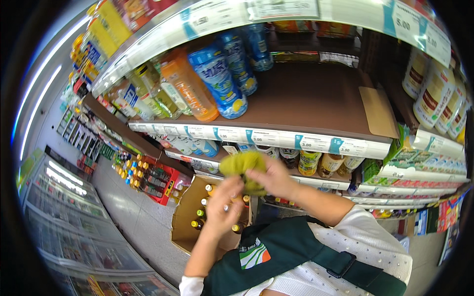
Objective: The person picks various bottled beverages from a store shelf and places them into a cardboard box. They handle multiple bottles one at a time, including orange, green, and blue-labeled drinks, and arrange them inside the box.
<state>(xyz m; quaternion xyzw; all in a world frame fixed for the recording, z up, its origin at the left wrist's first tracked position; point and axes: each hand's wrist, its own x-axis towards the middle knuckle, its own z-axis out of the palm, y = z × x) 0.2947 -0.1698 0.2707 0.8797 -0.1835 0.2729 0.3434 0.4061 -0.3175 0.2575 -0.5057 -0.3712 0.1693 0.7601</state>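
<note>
A yellow-green cloth is bunched up in front of the shelf edge. My right hand grips it from the right, and the fingers of my left hand close on its lower left side; both hands are blurred. Just beyond them is a brown shelf with a bare stretch of board. On its left part stand an orange drink bottle, a blue-wrapped bottle and several others. Below my left hand sits an open cardboard box with several capped bottles inside.
A price-label strip edges the shelf, above a lower row of bottles. White bottles stand on the right. Glass-fronted coolers line the left, across the tiled aisle floor. A red crate of bottles stands beyond the box.
</note>
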